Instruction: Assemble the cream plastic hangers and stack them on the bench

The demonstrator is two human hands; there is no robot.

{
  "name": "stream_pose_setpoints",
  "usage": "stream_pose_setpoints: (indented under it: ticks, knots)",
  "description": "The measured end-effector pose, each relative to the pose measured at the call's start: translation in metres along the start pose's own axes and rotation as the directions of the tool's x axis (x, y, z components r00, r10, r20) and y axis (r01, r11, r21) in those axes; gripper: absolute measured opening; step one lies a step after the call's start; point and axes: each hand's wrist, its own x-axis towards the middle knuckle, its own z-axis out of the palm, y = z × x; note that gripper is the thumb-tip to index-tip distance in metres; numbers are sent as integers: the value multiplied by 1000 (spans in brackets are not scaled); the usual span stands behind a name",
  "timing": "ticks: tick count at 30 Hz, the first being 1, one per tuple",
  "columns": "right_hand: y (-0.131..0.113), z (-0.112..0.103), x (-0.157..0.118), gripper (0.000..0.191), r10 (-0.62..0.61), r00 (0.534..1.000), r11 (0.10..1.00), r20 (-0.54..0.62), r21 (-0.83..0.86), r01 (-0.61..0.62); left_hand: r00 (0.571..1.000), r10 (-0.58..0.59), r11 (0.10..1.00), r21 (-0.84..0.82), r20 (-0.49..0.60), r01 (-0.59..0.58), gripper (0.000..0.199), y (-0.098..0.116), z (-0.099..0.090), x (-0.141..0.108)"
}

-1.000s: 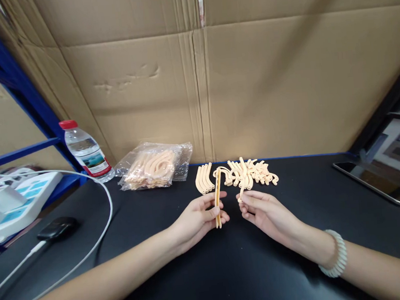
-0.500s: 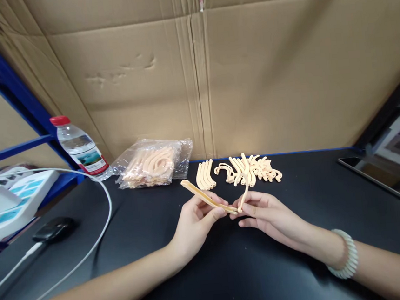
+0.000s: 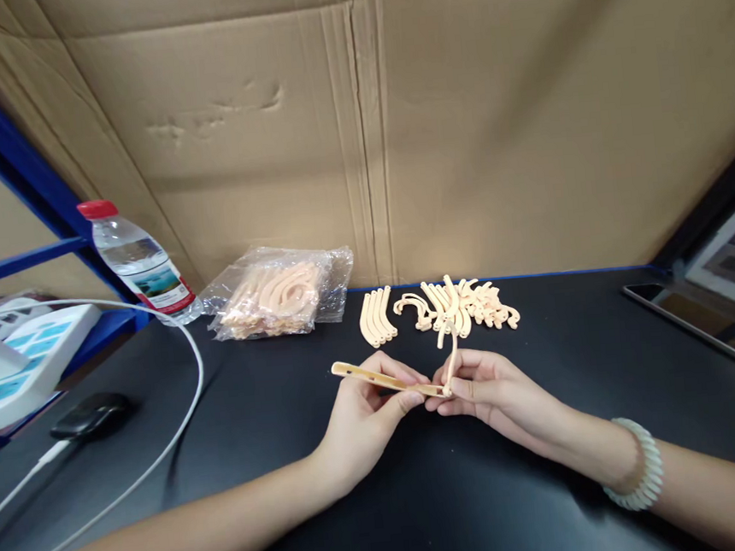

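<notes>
My left hand (image 3: 370, 412) is closed on a long, slightly curved beige plastic strip (image 3: 373, 377), whose hollow side faces me. Between the fingers of my right hand (image 3: 490, 393) is a thin, curved beige hook piece (image 3: 453, 358), standing up from my fingertips. The lower end of the hook piece meets the right end of the strip, and my fingertips hide part of the joint. Behind my hands lie a row of curved beige strips (image 3: 377, 317) and, to their right, a pile of beige hook pieces (image 3: 489, 303) with more strips beside it.
A clear plastic bag (image 3: 336, 287) of beige parts lies at the back left, near a water bottle (image 3: 152, 273). A white cable (image 3: 200, 359), a black device (image 3: 93, 415) and a white power strip (image 3: 46, 359) are at the left. A phone-like device (image 3: 699, 324) lies at the right.
The strip in my left hand has tipped to a flatter angle, and its right end has come against the hook piece's lower end. The view has shifted slightly.
</notes>
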Motion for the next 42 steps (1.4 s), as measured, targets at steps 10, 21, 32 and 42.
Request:
stream_pose_setpoints:
  ticks: [10,21,32,42]
  knots:
    - [1,11,2,26,-42,997,999,-61,-29,41,999,-37,999,-37,-3,37,21,-1,2,-4]
    - [6,17,5,33,-84,983,996,-161,-9,84,998,-56,998,-21,-39,56,18,0,7,-4]
    - [7,19,2,32,-95,977,995,-193,-61,85,986,-96,993,51,-133,103,23,-3,6,-2]
    - [8,24,2,34,-146,965,987,-218,-100,127,989,-139,990,-5,-48,139,21,1,9,1]
